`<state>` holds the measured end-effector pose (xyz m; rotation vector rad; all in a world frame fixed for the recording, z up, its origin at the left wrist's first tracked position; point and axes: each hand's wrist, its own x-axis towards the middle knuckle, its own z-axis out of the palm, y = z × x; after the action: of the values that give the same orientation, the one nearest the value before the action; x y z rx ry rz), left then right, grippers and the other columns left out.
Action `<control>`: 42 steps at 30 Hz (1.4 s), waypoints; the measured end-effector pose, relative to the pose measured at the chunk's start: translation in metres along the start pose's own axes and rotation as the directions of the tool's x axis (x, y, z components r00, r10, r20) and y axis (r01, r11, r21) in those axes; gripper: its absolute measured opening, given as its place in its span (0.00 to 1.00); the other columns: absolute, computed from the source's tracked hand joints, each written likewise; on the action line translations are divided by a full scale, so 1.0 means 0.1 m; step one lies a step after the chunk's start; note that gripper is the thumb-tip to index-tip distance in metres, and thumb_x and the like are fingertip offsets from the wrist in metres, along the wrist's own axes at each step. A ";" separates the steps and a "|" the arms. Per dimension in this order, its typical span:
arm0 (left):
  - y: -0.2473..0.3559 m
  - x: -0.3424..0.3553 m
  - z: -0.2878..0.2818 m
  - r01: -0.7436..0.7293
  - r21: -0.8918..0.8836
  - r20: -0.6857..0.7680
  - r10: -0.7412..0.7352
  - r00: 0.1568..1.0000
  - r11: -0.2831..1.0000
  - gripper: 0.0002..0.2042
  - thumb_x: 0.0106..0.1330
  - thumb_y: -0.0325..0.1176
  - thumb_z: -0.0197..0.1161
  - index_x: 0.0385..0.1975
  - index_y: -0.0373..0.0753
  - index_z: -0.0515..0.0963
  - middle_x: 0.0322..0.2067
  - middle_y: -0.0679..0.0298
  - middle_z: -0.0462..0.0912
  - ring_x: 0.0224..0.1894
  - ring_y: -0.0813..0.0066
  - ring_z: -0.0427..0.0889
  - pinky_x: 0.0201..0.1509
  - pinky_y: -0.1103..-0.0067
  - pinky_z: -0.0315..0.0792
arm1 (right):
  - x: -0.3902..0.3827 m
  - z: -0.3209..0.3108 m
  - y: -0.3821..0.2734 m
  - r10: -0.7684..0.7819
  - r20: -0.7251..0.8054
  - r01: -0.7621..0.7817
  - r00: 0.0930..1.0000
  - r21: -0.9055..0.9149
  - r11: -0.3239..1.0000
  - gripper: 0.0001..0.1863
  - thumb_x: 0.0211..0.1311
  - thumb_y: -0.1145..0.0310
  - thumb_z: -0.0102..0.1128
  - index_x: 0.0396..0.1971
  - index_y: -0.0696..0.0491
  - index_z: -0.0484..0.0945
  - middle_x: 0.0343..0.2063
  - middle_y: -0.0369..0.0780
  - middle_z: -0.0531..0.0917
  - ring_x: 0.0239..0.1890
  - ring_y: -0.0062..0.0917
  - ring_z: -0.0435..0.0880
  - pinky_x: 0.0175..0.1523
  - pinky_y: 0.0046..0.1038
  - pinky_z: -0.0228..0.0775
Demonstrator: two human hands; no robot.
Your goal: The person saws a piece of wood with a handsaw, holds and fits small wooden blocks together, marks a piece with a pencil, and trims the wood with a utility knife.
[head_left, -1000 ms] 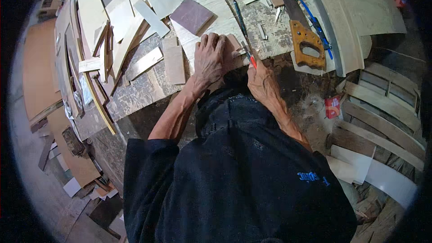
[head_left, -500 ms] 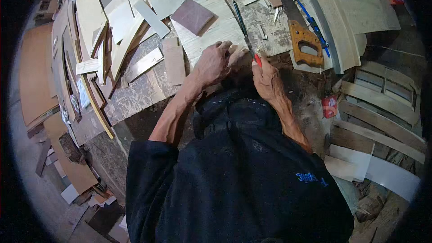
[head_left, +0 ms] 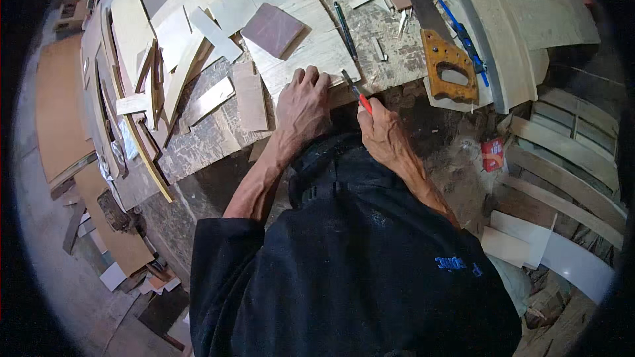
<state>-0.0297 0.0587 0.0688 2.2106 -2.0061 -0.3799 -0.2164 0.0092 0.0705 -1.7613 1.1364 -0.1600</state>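
Observation:
A pale wooden board [head_left: 304,30] lies on the cluttered workbench, its near edge by my hands. My left hand [head_left: 302,102] is curled over that edge and holds the board; its fingertips are hidden. Closed round a red handle, my right hand [head_left: 383,129] holds a narrow-bladed tool [head_left: 358,91], perhaps a chisel, its dark blade at the board's near right corner. A brown square block [head_left: 273,30] rests on the board. Beside the right edge lies a dark pen-like stick [head_left: 344,30].
To the right lies a handsaw [head_left: 450,69] with a wooden handle, beside a blue slender tool [head_left: 466,43]. Wood offcuts [head_left: 211,99] crowd the bench's left side. Curved wooden frames [head_left: 562,165] and a red packet [head_left: 493,154] are at the lower right.
My left hand has drawn back slightly left, its fingers now curled on the board's edge. My right hand has shifted left and nearer with the tool, away from the left fingers.

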 end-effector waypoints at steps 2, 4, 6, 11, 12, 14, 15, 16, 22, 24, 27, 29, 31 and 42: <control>-0.01 0.03 0.02 -0.024 -0.017 -0.046 0.023 0.999 1.000 0.22 0.43 0.35 0.68 0.39 0.38 0.72 0.38 0.58 0.71 0.45 0.58 0.71 0.44 0.68 0.72 | 0.03 0.01 0.03 -0.029 -0.005 0.029 1.000 0.011 1.000 0.14 0.68 0.62 0.47 0.33 0.60 0.70 0.20 0.57 0.74 0.28 0.56 0.78 0.29 0.45 0.65; -0.01 0.05 0.03 -0.047 -0.031 -0.092 0.044 0.995 0.998 0.17 0.45 0.31 0.64 0.37 0.37 0.73 0.36 0.57 0.71 0.43 0.57 0.72 0.41 0.67 0.73 | 0.03 -0.02 -0.02 0.017 0.032 -0.017 0.999 0.022 1.000 0.14 0.68 0.62 0.47 0.32 0.60 0.69 0.19 0.57 0.74 0.27 0.56 0.78 0.29 0.45 0.65; -0.02 0.05 0.04 -0.021 0.000 -0.042 0.021 0.999 1.000 0.18 0.44 0.32 0.65 0.37 0.37 0.72 0.36 0.57 0.71 0.43 0.57 0.71 0.42 0.68 0.73 | 0.04 -0.07 -0.09 0.042 0.104 -0.043 0.994 0.005 0.999 0.13 0.68 0.63 0.47 0.35 0.60 0.68 0.18 0.56 0.75 0.26 0.55 0.78 0.28 0.46 0.65; 0.02 0.08 0.00 -0.031 0.000 -0.014 0.031 0.999 1.000 0.20 0.42 0.35 0.68 0.36 0.36 0.71 0.35 0.57 0.70 0.43 0.58 0.71 0.43 0.70 0.72 | 0.05 -0.08 -0.09 -0.015 0.120 0.020 0.993 -0.034 0.999 0.14 0.67 0.64 0.48 0.35 0.62 0.66 0.15 0.55 0.76 0.21 0.52 0.79 0.24 0.46 0.68; 0.01 0.08 0.00 -0.025 0.012 -0.008 0.025 1.000 1.000 0.20 0.43 0.36 0.69 0.35 0.36 0.71 0.35 0.57 0.70 0.42 0.58 0.72 0.42 0.70 0.73 | 0.06 -0.10 -0.15 0.014 0.135 -0.006 0.991 -0.061 0.998 0.13 0.67 0.64 0.48 0.35 0.62 0.66 0.16 0.55 0.77 0.22 0.53 0.80 0.25 0.46 0.69; 0.00 0.09 0.02 -0.048 0.025 -0.029 0.049 0.998 0.999 0.20 0.43 0.36 0.69 0.34 0.36 0.70 0.34 0.57 0.70 0.41 0.58 0.72 0.41 0.70 0.73 | 0.09 -0.08 -0.18 0.050 0.144 -0.038 0.988 -0.086 0.996 0.13 0.66 0.65 0.48 0.35 0.62 0.66 0.17 0.56 0.78 0.23 0.54 0.80 0.27 0.47 0.70; -0.01 0.09 0.02 -0.067 0.038 -0.057 0.069 0.996 0.997 0.20 0.44 0.37 0.69 0.34 0.36 0.70 0.34 0.57 0.69 0.41 0.59 0.72 0.40 0.70 0.73 | 0.12 -0.06 -0.18 0.015 0.114 -0.001 0.993 -0.126 0.992 0.13 0.65 0.65 0.49 0.35 0.62 0.66 0.18 0.57 0.78 0.25 0.55 0.81 0.28 0.47 0.71; 0.00 0.10 0.02 -0.073 0.038 -0.052 0.075 0.996 0.997 0.20 0.44 0.37 0.69 0.34 0.36 0.70 0.34 0.57 0.69 0.41 0.59 0.72 0.40 0.70 0.73 | 0.14 -0.05 -0.18 -0.019 0.084 0.033 0.996 -0.168 0.985 0.13 0.65 0.65 0.49 0.36 0.62 0.66 0.19 0.58 0.79 0.26 0.56 0.81 0.29 0.48 0.72; -0.01 0.10 0.02 -0.096 0.051 -0.065 0.100 0.993 0.994 0.19 0.45 0.38 0.68 0.33 0.36 0.69 0.34 0.57 0.69 0.41 0.59 0.71 0.39 0.70 0.72 | 0.07 -0.10 -0.22 0.095 0.112 -0.078 0.989 -0.148 0.986 0.11 0.67 0.66 0.49 0.35 0.60 0.67 0.18 0.57 0.78 0.27 0.55 0.81 0.30 0.47 0.72; -0.03 0.08 0.02 -0.048 0.010 0.012 0.048 0.999 0.999 0.20 0.45 0.33 0.65 0.39 0.35 0.69 0.37 0.56 0.68 0.43 0.55 0.70 0.41 0.66 0.70 | 0.03 -0.10 -0.21 0.132 0.143 -0.114 0.981 -0.126 0.985 0.12 0.67 0.65 0.49 0.34 0.61 0.66 0.18 0.57 0.78 0.27 0.55 0.81 0.30 0.47 0.72; 0.00 0.09 -0.03 -0.060 -0.042 -0.003 0.060 0.998 0.997 0.19 0.45 0.33 0.64 0.37 0.35 0.69 0.36 0.55 0.68 0.42 0.54 0.70 0.40 0.66 0.69 | 0.12 -0.04 -0.14 0.107 0.191 -0.087 0.976 -0.110 0.990 0.16 0.66 0.64 0.48 0.37 0.65 0.66 0.21 0.59 0.80 0.30 0.55 0.82 0.32 0.49 0.74; -0.01 0.09 0.01 -0.046 -0.050 0.002 0.046 0.999 0.998 0.18 0.46 0.33 0.63 0.37 0.35 0.69 0.36 0.55 0.68 0.42 0.54 0.70 0.40 0.65 0.69 | 0.22 0.02 -0.13 0.086 0.160 -0.070 0.983 -0.105 0.992 0.15 0.66 0.65 0.48 0.37 0.65 0.66 0.21 0.59 0.80 0.30 0.55 0.82 0.32 0.49 0.74; 0.00 0.10 0.01 -0.032 -0.055 0.002 0.032 0.999 0.998 0.18 0.46 0.33 0.63 0.37 0.35 0.69 0.36 0.55 0.68 0.42 0.53 0.70 0.41 0.65 0.69 | 0.23 0.06 -0.10 0.061 0.127 -0.048 0.990 -0.102 0.994 0.15 0.66 0.65 0.48 0.37 0.65 0.66 0.21 0.60 0.80 0.30 0.55 0.82 0.32 0.48 0.74; -0.01 0.10 0.01 -0.084 0.038 -0.021 0.085 0.996 0.996 0.21 0.45 0.39 0.69 0.33 0.35 0.70 0.35 0.55 0.70 0.41 0.57 0.71 0.40 0.70 0.71 | 0.25 0.11 -0.05 0.056 0.053 -0.051 0.997 -0.098 0.994 0.14 0.65 0.64 0.50 0.33 0.63 0.69 0.22 0.60 0.79 0.30 0.56 0.82 0.31 0.48 0.73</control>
<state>-0.0281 0.0486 0.0662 2.1328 -2.1027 -0.3087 -0.1937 -0.0019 0.0603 -1.8073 1.1664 -0.0233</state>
